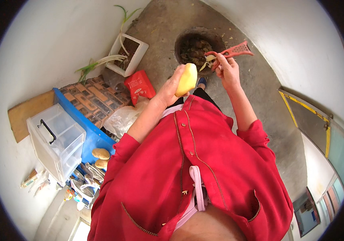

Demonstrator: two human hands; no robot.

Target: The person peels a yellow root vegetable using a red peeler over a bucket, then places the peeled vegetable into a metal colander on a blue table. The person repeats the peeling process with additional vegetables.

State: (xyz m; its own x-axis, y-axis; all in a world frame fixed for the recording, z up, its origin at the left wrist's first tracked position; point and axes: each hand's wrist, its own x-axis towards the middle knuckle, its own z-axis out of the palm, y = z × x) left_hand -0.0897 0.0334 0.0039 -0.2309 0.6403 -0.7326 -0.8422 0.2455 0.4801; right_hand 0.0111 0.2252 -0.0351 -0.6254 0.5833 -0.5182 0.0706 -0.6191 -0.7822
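A peeled yellow potato (187, 80) rests in my left hand (172, 86), the thumb along its upper side. To the right of it, my right hand (228, 70) grips a red plastic peeler (239, 50) with a perforated flat end. Strips of potato peel (203, 65) hang from the peeler near my fingers. Below both hands stands a round, dark-walled bin (200, 32) with peelings and scraps inside. The peeler and the potato are apart.
On the left are a white planter (143, 49) with green-leaved stalks, a red bag (140, 86), stacked bricks (90, 99) and clear plastic (123, 119). A blue table (98, 137) bears a clear drawer box (59, 138) and two unpeeled potatoes (101, 154). A yellow-edged board (307, 120) is at right.
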